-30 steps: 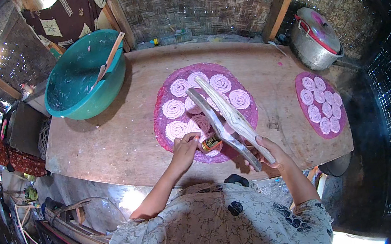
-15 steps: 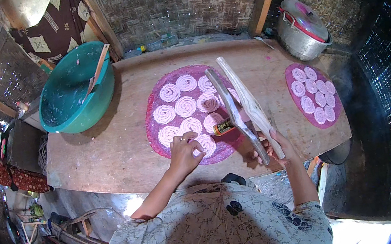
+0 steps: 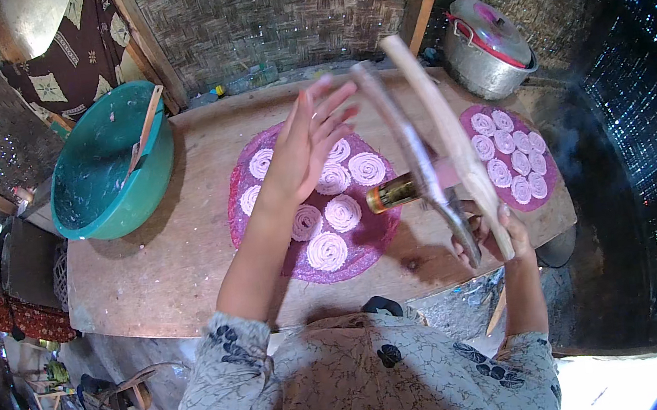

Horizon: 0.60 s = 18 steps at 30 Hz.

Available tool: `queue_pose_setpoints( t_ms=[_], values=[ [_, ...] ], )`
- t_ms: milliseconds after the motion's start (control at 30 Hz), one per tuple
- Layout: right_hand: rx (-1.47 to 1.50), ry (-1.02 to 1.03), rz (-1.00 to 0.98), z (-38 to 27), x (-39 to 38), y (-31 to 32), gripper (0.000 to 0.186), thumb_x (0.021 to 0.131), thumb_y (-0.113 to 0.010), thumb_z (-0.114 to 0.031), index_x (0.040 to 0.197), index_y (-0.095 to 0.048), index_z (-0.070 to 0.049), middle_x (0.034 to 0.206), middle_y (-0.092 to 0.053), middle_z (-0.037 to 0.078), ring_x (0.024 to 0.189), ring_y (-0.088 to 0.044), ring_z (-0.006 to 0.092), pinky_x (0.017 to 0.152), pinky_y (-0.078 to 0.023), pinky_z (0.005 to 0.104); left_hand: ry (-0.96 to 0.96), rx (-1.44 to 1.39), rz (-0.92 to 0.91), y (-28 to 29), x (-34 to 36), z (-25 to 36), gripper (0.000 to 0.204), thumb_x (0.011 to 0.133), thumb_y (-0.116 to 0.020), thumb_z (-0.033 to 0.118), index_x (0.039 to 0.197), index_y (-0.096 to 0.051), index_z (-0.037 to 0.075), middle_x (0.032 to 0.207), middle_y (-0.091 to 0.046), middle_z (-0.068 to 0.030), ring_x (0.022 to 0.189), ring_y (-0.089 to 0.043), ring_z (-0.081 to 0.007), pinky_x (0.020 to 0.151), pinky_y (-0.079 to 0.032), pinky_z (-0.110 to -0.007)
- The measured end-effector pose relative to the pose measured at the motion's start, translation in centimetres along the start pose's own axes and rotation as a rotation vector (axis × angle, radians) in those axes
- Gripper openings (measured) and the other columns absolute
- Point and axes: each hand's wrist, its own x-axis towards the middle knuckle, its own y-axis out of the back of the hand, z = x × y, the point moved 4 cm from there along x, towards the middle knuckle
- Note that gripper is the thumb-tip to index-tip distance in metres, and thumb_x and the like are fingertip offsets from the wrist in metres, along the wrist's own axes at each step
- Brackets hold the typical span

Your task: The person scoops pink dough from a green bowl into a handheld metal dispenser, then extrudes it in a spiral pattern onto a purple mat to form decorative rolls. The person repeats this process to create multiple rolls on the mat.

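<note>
My left hand (image 3: 301,143) is raised over a round purple sheet (image 3: 370,247), fingers spread and slightly blurred, with nothing in it. Pink coiled dough swirls (image 3: 327,252) lie on the sheet; the hand and forearm cover some of them. At the right of the sheet, my right hand (image 3: 506,232) grips the near ends of a two-handled wooden press (image 3: 457,142). One of its stick handles is pale, the other darker. Between the sticks, a gold and dark metal can (image 3: 393,192) points left above the sheet. Part of my right fingers is hidden behind the sticks.
On the wooden table (image 3: 151,282), a large green basin (image 3: 114,205) with a wooden stick stands at left. A smaller purple sheet (image 3: 550,176) with several swirls lies at right, near a lidded metal pot (image 3: 482,58). Woven walls (image 3: 283,16) stand behind.
My left hand has lifted from the nearest swirl and moved up and away over the sheet, its fingers now spread. The press in my right hand has shifted a little right.
</note>
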Motion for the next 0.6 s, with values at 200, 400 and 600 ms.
queue_pose_setpoints(
  t_ms=[200, 400, 600],
  values=[
    [-0.035, -0.223, -0.085, -0.8, 3.6, -0.3, 0.067, 0.088, -0.047, -0.057, 0.118, -0.052, 0.004, 0.088, -0.064, 0.017, 0.074, -0.067, 0.0262, 0.066, -0.056, 0.0366, 0.156, -0.855, -0.31, -2.8, 6.5, -2.6, 0.06, 0.087, -0.045, 0.064, 0.096, -0.057, 0.006, 0.089, -0.06, -0.0132, 0.087, -0.058, -0.0315, 0.094, -0.043, -0.05],
    [-0.346, -0.526, 0.026, -0.3, 7.9, 0.3, 0.069, 0.09, -0.034, -0.068, 0.111, -0.055, -0.005, 0.074, -0.061, 0.009, 0.059, -0.06, 0.0163, 0.054, -0.051, 0.0301, 0.065, -0.859, 0.034, 6.3, 9.0, -14.2, 0.04, 0.089, -0.048, 0.048, 0.079, -0.051, 0.01, 0.069, -0.05, -0.0037, 0.069, -0.051, -0.0226, 0.076, -0.045, -0.041],
    [-0.533, -0.6, 0.038, 1.2, 10.4, 1.8, 0.072, 0.088, -0.036, -0.07, 0.104, -0.059, -0.004, 0.069, -0.06, 0.008, 0.053, -0.058, 0.0155, 0.049, -0.049, 0.0282, 0.017, -0.956, 0.069, 9.4, 8.3, -17.2, 0.03, 0.086, -0.048, 0.042, 0.076, -0.052, 0.014, 0.069, -0.051, 0.0018, 0.069, -0.052, -0.017, 0.076, -0.045, -0.04]
  ],
)
